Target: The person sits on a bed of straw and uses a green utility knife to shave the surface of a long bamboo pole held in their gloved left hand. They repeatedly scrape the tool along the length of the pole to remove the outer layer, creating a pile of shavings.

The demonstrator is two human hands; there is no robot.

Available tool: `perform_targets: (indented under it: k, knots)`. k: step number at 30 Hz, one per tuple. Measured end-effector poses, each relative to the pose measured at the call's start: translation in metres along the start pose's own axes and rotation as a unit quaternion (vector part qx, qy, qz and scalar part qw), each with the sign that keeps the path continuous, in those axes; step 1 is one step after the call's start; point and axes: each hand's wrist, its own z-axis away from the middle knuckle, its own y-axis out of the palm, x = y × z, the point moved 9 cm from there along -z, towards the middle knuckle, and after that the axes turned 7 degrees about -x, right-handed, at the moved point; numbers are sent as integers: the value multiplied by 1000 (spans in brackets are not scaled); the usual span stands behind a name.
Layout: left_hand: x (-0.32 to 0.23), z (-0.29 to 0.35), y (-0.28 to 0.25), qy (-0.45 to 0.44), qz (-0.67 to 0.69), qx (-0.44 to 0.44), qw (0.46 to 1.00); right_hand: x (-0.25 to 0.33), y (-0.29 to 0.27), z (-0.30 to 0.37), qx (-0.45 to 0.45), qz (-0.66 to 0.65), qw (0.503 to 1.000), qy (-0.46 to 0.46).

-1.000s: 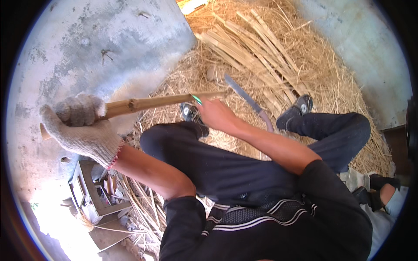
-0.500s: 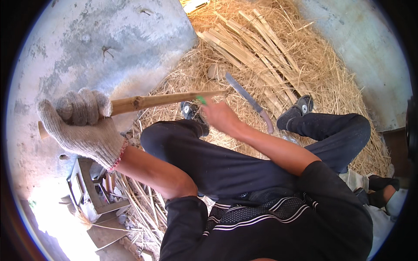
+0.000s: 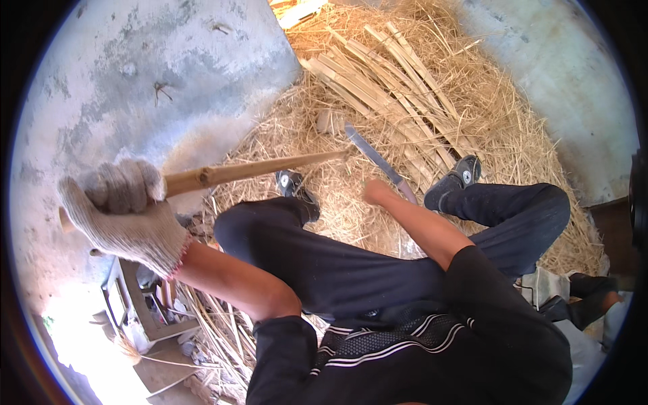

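My left hand [image 3: 125,209], in a light knitted glove, is wrapped around the thick end of a bamboo pole [image 3: 250,172]. The pole points to the right, across and above my left shoe, and its thin end is unsupported. My bare right hand [image 3: 379,192] is closed, apart from the pole and near the handle of a large knife [image 3: 373,154]. That knife, with a long dark blade and a brown handle, lies on the straw. Whatever the right fingers hold, if anything, is hidden.
Several split bamboo strips [image 3: 398,88] lie on the straw [image 3: 270,128] beyond the knife. A worn plastered wall [image 3: 202,74] rises at the left and another pale wall [image 3: 540,88] at the right. A wooden frame [image 3: 152,331] with debris stands lower left. My shoes [image 3: 449,185] flank the straw between them.
My right hand has moved away from the pole's thin end, to the right and nearer me. The green thing beside it no longer shows. The left hand keeps its grip, slightly lower.
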Motion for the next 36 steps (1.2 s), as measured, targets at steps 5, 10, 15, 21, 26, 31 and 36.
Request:
perform_targets:
  k: [5,10,15,21,26,31,36]
  knots:
    - [-4,-3,-15,17,-8,-21,1000,-62,-31,28,-103,-106,981,127]
    - [1,-4,-21,24,-43,-60,997,38,-143,53,-300,-325,895,-56]
    - [3,-5,-21,24,-43,-69,996,142,-172,103,-245,-413,834,-271]
    - [-60,-17,-13,131,-90,45,986,169,-203,153,-225,-429,809,-332]
    - [-118,-20,3,205,-65,27,976,135,-267,177,-267,-425,798,-334]
    - [-118,-4,33,180,-37,97,978,87,-295,182,-271,-470,792,-280]
    - [-36,37,63,83,-83,-73,990,47,-292,184,-301,-451,806,-236]
